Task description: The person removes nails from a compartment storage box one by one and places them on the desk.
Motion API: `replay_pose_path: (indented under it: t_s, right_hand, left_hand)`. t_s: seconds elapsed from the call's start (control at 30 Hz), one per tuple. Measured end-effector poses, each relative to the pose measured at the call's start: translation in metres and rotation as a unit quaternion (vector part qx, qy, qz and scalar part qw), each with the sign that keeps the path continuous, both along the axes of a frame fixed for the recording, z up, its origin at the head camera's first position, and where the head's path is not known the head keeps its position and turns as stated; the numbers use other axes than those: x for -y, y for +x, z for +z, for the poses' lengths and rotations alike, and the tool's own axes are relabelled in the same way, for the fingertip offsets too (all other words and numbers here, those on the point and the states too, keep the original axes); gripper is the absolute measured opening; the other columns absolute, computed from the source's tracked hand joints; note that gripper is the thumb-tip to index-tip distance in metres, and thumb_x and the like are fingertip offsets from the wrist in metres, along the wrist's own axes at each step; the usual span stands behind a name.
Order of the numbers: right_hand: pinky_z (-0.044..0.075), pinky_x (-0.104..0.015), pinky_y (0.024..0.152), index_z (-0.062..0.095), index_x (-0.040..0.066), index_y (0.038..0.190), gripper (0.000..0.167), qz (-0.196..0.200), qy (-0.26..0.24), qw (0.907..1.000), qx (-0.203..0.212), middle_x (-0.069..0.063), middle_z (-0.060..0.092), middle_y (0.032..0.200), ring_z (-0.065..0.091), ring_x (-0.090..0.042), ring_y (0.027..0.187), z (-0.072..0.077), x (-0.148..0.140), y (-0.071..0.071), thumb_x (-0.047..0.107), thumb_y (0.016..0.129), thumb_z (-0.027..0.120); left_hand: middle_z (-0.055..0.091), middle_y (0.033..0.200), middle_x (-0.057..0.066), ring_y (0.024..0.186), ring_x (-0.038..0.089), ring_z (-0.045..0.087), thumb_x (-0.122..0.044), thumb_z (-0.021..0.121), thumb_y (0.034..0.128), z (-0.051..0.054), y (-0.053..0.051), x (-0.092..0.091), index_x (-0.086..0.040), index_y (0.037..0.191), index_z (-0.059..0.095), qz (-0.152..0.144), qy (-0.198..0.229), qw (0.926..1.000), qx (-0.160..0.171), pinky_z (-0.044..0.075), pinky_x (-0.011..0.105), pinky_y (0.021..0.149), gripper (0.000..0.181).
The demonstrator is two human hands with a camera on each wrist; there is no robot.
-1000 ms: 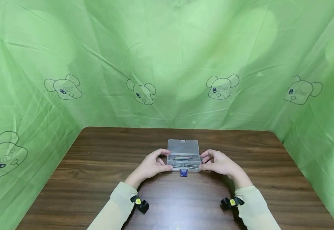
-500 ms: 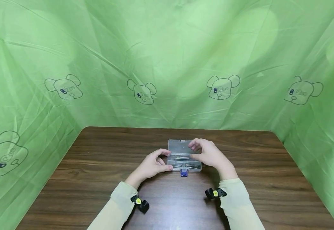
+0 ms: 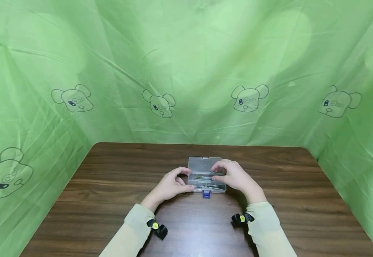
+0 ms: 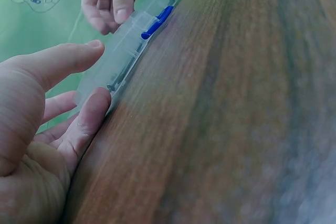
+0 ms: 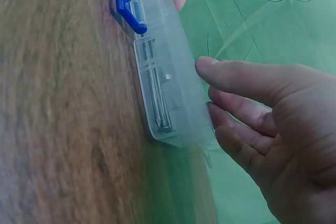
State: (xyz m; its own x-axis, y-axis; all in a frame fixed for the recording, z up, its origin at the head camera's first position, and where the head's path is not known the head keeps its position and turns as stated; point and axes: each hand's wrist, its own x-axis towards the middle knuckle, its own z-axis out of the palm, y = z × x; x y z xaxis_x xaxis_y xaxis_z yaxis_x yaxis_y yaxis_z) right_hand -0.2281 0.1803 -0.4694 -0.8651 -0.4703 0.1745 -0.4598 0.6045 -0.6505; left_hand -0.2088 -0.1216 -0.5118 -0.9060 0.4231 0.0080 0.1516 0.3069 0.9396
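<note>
A clear plastic compartment box (image 3: 220, 191) stands on the table with its lid (image 3: 200, 165) folded back and its blue latch (image 3: 206, 194) hanging at the front. Thin metal nails (image 3: 202, 178) lie in its rear and front compartments. My left hand (image 3: 170, 184) holds the left end, thumb at the front corner and index finger at the rear one. Over the right part of the rear compartment hovers my right hand (image 3: 236, 175), thumb and fingers apart and bent towards the nails. No nail shows between them in the right wrist view, where the latch (image 5: 126, 6) is near the top.
The brown wooden table (image 3: 116, 192) extends around the box on all sides. A green cloth (image 3: 193, 53) printed with bear heads hangs behind it and along both sides. Each wrist carries a small black camera.
My right hand has left the right end of the box, moved left over the rear compartment, and dipped slightly lower. The left hand keeps its hold; the box stays in place.
</note>
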Motion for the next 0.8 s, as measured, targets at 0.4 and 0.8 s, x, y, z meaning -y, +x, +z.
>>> replay_pose_path:
  t_s: [0.4, 0.8]
  right_hand:
    - [0.059, -0.044, 0.089, 0.087, 0.012, 0.097, 0.008, 0.02, 0.029, 0.9976, -0.06, 0.002, 0.072, 0.101, 0.07, -0.022, 0.098, -0.0024, 0.0004, 0.0002, 0.007, 0.091, 0.089]
    - [0.058, -0.039, 0.086, 0.087, 0.008, 0.093, 0.009, 0.032, 0.037, 0.9943, -0.094, -0.001, 0.07, 0.097, 0.068, -0.02, 0.091, -0.0068, 0.0046, 0.0003, 0.0, 0.089, 0.087]
  left_hand:
    - [0.074, 0.108, 0.007, 0.077, 0.015, 0.072, -0.024, 0.096, 0.087, -0.0005, -0.0002, 0.0034, -0.011, 0.144, 0.065, 0.002, -0.006, 1.0, -0.005, 0.06, 0.028, 0.069, 0.067]
    - [0.073, 0.122, 0.007, 0.078, 0.015, 0.072, -0.022, 0.096, 0.0865, -0.002, -0.0014, 0.0004, -0.01, 0.143, 0.066, 0.003, -0.011, 0.9998, -0.014, 0.061, 0.027, 0.071, 0.065]
